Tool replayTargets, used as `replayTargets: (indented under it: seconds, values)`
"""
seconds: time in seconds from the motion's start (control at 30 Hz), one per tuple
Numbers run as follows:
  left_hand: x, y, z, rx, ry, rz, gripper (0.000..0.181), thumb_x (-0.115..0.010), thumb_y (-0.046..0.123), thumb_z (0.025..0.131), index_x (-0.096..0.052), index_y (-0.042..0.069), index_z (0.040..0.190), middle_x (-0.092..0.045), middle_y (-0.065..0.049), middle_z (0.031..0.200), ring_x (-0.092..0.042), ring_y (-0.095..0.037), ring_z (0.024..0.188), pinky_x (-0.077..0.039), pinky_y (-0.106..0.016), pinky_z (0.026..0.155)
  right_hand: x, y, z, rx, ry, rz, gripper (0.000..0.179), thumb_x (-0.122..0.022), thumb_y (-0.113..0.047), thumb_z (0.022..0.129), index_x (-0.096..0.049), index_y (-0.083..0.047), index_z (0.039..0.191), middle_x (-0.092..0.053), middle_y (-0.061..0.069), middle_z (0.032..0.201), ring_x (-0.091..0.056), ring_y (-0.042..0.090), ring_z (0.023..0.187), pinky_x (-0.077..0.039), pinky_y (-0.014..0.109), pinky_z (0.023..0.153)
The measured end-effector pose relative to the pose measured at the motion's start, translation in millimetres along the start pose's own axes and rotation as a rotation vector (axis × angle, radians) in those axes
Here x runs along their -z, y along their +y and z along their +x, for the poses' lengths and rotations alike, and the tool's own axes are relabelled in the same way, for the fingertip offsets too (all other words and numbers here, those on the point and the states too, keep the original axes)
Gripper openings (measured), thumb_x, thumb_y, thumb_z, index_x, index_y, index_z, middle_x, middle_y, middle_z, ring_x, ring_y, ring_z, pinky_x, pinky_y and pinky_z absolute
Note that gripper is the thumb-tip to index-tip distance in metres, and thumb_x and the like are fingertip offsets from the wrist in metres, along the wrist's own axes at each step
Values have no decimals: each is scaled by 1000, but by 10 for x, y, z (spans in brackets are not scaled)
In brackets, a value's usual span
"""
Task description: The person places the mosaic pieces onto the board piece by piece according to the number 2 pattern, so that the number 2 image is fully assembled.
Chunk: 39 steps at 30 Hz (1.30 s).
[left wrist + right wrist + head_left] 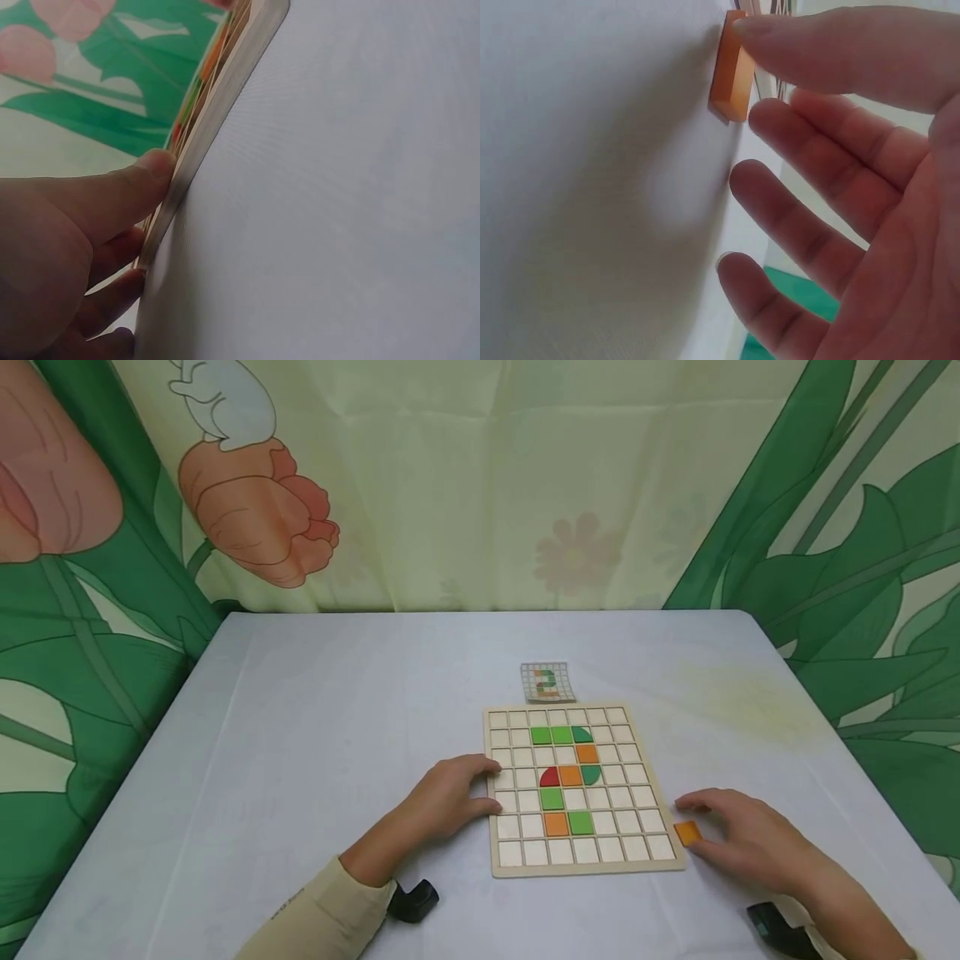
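Observation:
A wooden grid board (588, 869) lies flat on the table, with green, orange and red tiles in some of its squares. At the board's left edge is my left hand (453, 795), thumb and index fingertips apart and touching the rim. The left wrist view has the thumb (156, 163) against the wooden edge. Just outside the board's lower right side lies a loose orange square tile (687, 834). My right hand (750, 843) touches that tile with its thumb (802, 45). Its other fingers are spread loosely, off the tile.
A small card (549, 668) printed with a grid and a coloured 2-like figure lies just behind the board. White cloth (315, 710) covers the table. A printed curtain (450, 485) hangs behind it. Dark devices (414, 902) are at both wrists.

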State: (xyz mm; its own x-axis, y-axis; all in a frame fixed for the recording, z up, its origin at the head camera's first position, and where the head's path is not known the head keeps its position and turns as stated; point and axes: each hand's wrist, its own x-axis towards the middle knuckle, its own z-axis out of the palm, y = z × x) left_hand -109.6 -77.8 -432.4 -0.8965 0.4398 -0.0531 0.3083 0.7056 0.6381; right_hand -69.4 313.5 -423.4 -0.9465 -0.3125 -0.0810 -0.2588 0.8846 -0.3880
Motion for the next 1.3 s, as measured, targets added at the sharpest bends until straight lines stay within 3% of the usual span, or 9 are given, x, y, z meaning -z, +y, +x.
replayTargets:
  seconds: [0.7,1.03,1.3]
  values:
    - [-13,-4,19,7,3,21,52,-83,22,84,-64,7,130,-65,-3,129,-56,-22,126,-45,-40,106,11,10,40,-43,9,16,39,-82,-11,78,-69,-4,114,-68,2,107,-62,26,97,-53,47,82]
    - [-19,3,31,20,-1,19,53,-84,23,84,-64,8,130,-64,-4,130,-55,-22,127,-45,-40,106,9,20,50,-78,8,31,35,-82,-16,81,-69,-1,109,-69,5,103,-62,31,98,-52,54,85]
    - [-7,-9,25,0,-4,31,52,-83,24,84,-64,7,130,-65,-4,129,-56,-22,126,-45,-40,106,8,10,72,-52,22,-18,29,-83,-19,80,-72,-4,103,-68,0,97,-63,28,93,-52,53,84]
